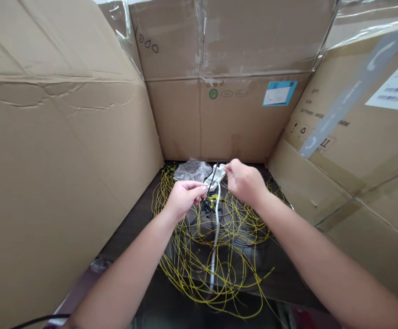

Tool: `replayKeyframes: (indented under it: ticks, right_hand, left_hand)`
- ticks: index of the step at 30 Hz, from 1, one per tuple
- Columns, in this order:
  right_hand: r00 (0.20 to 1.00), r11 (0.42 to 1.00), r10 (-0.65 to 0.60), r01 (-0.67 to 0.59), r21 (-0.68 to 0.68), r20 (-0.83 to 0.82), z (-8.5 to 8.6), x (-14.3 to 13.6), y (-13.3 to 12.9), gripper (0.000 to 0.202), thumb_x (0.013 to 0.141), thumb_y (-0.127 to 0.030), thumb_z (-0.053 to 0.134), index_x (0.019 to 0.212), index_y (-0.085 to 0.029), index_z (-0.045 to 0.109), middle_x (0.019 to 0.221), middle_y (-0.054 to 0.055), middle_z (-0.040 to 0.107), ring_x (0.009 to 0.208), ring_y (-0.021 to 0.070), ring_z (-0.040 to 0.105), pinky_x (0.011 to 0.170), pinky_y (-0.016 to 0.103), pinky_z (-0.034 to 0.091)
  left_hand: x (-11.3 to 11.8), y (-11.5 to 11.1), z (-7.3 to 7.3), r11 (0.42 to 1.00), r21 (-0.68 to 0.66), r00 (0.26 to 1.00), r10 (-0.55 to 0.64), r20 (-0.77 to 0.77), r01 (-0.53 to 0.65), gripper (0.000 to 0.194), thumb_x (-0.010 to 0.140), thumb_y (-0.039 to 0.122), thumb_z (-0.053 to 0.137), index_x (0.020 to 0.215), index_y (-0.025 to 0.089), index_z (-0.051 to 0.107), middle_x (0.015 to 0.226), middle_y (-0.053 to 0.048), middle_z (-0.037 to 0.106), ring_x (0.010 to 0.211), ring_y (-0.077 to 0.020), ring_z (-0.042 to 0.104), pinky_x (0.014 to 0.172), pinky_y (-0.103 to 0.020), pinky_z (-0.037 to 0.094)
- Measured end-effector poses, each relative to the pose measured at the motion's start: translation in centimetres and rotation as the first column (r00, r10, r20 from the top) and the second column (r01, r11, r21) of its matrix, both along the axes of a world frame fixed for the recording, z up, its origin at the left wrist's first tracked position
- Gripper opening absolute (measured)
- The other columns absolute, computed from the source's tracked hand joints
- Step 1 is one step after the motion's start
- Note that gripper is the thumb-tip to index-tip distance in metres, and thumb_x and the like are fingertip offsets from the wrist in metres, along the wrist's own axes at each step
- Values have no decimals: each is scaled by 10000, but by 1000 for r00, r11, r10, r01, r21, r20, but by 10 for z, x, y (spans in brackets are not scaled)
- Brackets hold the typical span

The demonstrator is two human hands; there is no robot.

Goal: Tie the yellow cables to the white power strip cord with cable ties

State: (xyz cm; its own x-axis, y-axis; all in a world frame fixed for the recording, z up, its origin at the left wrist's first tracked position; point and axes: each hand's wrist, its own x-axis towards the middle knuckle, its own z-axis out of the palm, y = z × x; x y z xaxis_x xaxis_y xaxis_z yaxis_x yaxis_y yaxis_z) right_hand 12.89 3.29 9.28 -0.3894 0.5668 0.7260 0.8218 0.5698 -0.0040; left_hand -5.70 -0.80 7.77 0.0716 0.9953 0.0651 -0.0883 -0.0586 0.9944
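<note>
Pinched fingers of my left hand (185, 197) hold one end of a thin dark wire (215, 179). My right hand (245, 180), a little higher and to the right, is closed on the other end, so the wire spans the gap between them. A black stick-like piece (213, 175) rises near my left fingertips; whether they grip it is unclear. Behind the hands lies a white power strip (218, 172) with a white cord (216, 228) running toward me. Small black pieces (208, 205) lie below my left fingertips.
Tangled yellow wires (226, 269) spread over the dark table (130, 237). Crumpled clear plastic (192, 170) lies behind my left hand. Large cardboard boxes stand at the left (65, 160), back (233, 119) and right (366, 160).
</note>
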Motion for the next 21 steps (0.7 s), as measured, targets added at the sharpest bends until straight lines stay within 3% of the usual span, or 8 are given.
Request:
replayKeyframes:
  ticks: [5, 10, 15, 21]
  right_hand:
    - [977, 987, -148, 156, 43, -151, -2, 28, 20, 182, 874, -263, 389, 828, -153, 527, 766, 102, 661, 645, 206, 607, 545, 272, 384]
    - [955, 965, -257, 262, 13, -149, -23, 46, 30, 178, 860, -269, 404, 818, -150, 529, 739, 103, 661, 606, 216, 599, 520, 277, 359]
    - [944, 953, -300, 302, -10, -134, -44, 53, 28, 176, 856, -276, 414, 809, -156, 534, 704, 94, 655, 593, 222, 604, 513, 279, 344]
    - [923, 943, -329, 333, -15, -199, -57, 60, 20, 174, 858, -272, 411, 806, -157, 531, 722, 111, 662, 613, 236, 618, 528, 289, 377]
  left_hand:
    - [-9, 1, -12, 997, -75, 998, 10, 64, -6, 177, 609, 236, 713, 718, 99, 691, 567, -43, 621, 454, -76, 473, 433, -205, 374]
    - [-17, -4, -24, 990, -144, 991, 19, 135, 0, 204, 601, 246, 726, 741, 101, 692, 579, -45, 626, 466, -71, 486, 445, -195, 386]
    - [-17, -13, -29, 980, -199, 948, 44, 314, 21, 169, 583, 209, 732, 696, 99, 670, 541, -24, 597, 444, -67, 469, 432, -204, 381]
    - [-6, -20, -33, 979, -182, 874, 6, 487, 95, 92, 634, 165, 689, 696, 104, 661, 526, -10, 558, 449, -65, 458, 423, -198, 359]
